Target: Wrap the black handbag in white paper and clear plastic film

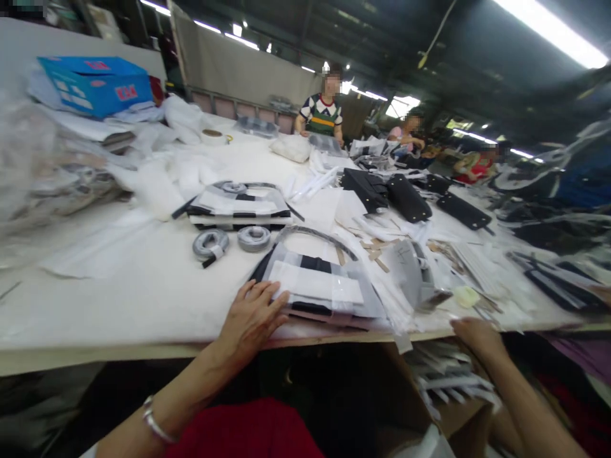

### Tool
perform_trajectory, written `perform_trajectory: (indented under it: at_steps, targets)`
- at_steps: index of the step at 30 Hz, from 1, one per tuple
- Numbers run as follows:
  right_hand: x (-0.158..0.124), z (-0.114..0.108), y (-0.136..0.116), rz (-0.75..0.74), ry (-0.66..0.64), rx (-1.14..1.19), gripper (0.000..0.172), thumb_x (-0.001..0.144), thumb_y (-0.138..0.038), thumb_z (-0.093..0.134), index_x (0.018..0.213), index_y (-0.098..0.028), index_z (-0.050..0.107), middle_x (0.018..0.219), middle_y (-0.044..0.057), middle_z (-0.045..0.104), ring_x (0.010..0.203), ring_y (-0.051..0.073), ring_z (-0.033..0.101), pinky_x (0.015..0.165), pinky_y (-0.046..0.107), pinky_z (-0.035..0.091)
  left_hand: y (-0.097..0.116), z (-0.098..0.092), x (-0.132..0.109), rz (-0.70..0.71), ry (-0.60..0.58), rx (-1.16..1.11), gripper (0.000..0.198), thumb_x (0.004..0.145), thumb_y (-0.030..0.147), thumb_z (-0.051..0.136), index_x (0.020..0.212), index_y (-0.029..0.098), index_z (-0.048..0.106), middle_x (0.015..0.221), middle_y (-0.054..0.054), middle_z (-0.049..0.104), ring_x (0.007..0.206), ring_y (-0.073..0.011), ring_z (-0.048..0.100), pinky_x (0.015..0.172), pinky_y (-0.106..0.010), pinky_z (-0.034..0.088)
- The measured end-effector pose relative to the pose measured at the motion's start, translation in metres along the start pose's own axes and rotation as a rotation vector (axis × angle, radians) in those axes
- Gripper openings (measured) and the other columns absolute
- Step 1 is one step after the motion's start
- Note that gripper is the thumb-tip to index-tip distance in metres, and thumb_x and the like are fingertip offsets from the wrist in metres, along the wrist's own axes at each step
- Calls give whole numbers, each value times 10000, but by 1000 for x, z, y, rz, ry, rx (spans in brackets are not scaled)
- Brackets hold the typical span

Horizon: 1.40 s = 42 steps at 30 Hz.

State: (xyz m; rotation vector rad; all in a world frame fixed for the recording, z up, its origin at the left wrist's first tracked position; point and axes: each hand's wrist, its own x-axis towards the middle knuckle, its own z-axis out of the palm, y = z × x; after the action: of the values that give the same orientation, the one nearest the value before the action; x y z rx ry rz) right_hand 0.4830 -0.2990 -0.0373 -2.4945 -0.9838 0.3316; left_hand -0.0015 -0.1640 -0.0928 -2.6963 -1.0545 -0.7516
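Observation:
My left hand [258, 310] lies with fingers stretched over the left front corner of a black-and-white handbag [317, 280]. The bag rests flat under clear plastic film, a white strip across its front and its curved handle [317, 234] pointing away from me. At the table's front edge, right of the bag, my right hand [477, 336] is closed with curled fingers. What it holds, if anything, is hidden. A pale yellow piece [466, 296] lies just beyond it. Behind the bag are two rolled grey straps [210, 245], [254, 238] and a similar bag stack [241, 207].
Black bag pieces [408, 197] and paper scraps [377, 251] cover the right side of the white table [143, 305]. Plastic bags [62, 165] and a blue box [95, 86] stand at left. A carton with white strips [453, 388] sits below the edge. Several people work farther back.

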Motion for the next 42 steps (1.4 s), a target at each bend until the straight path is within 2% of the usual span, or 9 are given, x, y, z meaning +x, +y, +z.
perform_trajectory:
  at_steps: [4,8,12,16,20,28,31,37,42]
  targets:
    - [2,-11,-28,-35,-61,-114,197,576,-385,633,412,-312,553,593,166,636,521,227,569,641,444,432,2,-4,2,-21,-92,-21,439,847,455,705,1238,310,569,1273,-51,613,1171,-244,556,1055,-431,355]
    - [-25,-5,-133,-382,-312,2,301,697,-578,625,658,-286,692,736,120,685,717,238,622,744,396,469,3,-9,3,-29,-161,-15,508,850,511,680,1299,332,524,1304,-71,579,1185,-267,538,1058,-462,346]
    - [-65,32,-254,-605,-703,49,310,740,-515,652,704,-210,695,700,36,669,697,191,597,647,293,453,3,-12,3,-14,-188,-34,587,820,506,716,1341,348,495,1313,-86,566,1194,-280,534,1047,-468,359]
    - [-83,84,-322,-763,-1038,-119,207,740,-376,642,695,-177,679,619,-30,609,598,117,498,554,226,361,2,-12,3,3,-201,-50,639,821,505,714,1381,341,456,1349,-104,538,1213,-297,518,1057,-497,353]
    - [-77,121,-346,-817,-1203,-282,115,666,-296,673,656,-182,681,556,-64,551,560,96,449,522,212,325,1,-10,3,-3,-234,-69,626,819,487,721,1366,316,469,1357,-116,534,1234,-307,504,1068,-519,349]
    - [-75,151,-370,-904,-1214,-646,48,618,-218,686,652,-219,720,563,-64,611,550,111,500,500,226,320,2,-2,0,-25,-193,-111,564,841,449,704,1345,328,481,1365,-122,536,1259,-315,493,1075,-539,340]
    - [-82,156,-375,-1002,-1144,-736,56,615,-213,715,663,-229,740,576,-50,643,552,124,545,525,236,343,2,1,0,-32,-188,-114,560,846,433,701,1348,322,478,1350,-119,548,1257,-316,495,1078,-544,333]
    - [-104,157,-383,-1290,-834,-975,38,654,-231,761,655,-198,743,599,34,677,636,177,622,578,262,350,1,0,-1,-27,-193,-118,608,813,455,737,1348,316,485,1277,-120,593,1237,-312,513,1073,-533,338]
    - [-90,167,-377,-1654,-763,-1033,242,778,-403,733,728,-167,736,698,81,720,709,208,648,649,297,362,0,-2,1,-19,-208,-103,578,842,483,695,1351,312,482,1288,-120,589,1239,-309,512,1067,-527,337]
